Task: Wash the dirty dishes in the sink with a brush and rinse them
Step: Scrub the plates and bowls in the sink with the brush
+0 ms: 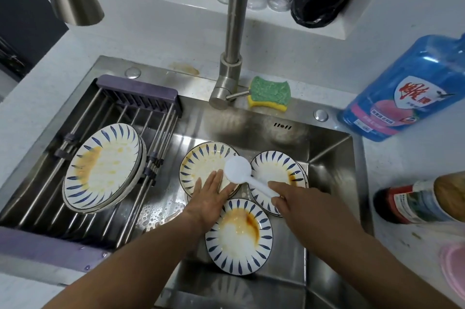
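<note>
Head view: in the sink (334,177), the left hand (214,194) presses flat, fingers straight, on a stained plate (201,165) at the sink's middle. The right hand (298,199) grips the white brush (237,168), whose round head lies over that plate's edge.

Legible text. Blue detergent bottle (407,89), on the counter at two o'clock from the sink (327,147): a white shield label (419,96) carries the brand in red Chinese characters, a large 雕 followed by a smaller 牌 (雕牌). The white lines printed on the pink band beneath it, and the small white panel at the label's lower edge, are too fine to read. Dark bottle (412,204), at three o'clock from the sink: a red and white label with printed lines, blurred and unreadable.
</note>
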{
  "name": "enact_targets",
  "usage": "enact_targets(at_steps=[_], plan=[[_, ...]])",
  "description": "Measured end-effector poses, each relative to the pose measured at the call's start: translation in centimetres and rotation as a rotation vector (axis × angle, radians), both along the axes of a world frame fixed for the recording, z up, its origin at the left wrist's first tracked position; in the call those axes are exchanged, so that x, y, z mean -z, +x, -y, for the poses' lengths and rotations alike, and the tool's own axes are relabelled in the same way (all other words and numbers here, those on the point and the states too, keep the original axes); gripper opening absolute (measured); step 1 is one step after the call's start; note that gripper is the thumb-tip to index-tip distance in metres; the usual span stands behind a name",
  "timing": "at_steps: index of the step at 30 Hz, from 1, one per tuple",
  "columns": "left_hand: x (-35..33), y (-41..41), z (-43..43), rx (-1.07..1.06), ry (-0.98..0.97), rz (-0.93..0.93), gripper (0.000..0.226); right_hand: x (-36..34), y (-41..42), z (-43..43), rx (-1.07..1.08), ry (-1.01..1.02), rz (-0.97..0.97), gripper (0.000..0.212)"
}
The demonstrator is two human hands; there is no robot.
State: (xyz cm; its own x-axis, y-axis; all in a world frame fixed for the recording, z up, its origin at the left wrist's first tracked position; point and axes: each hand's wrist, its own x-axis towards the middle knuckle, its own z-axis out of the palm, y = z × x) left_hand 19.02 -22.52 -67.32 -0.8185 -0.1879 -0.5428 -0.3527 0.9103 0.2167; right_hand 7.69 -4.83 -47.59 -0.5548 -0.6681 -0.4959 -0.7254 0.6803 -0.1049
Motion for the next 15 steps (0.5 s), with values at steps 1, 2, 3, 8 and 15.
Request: enact_targets(at_steps=[1, 2, 3, 8, 15], plan=[[0.5, 0.2, 0.1, 0.005, -0.002, -0.012, 0.069, 0.1, 0.0, -0.1, 0.017, -0.005, 0.008, 0.038], [1.0, 0.4, 0.3, 0.016, -0.016, -0.025, 0.063, 0.2, 0.0, -0.2, 0.033, -0.008, 0.018, 0.038], [1.6, 0.6, 0.4, 0.031, -0.036, -0.026, 0.059, 0.4, 0.1, -0.2, 0.04, -0.008, 0.028, 0.039], [0.1, 1.3, 0.7, -0.007, -0.055, -0.1, 0.068, 0.6, -0.1, -0.5, 0.047, 0.012, 0.041, 0.039], [-1.2, 2.8, 0.8, -0.726, 0.418, 0.235, 0.025, 0.4, -0.6, -1.2, 0.076, 0.063, 0.083, 0.04]])
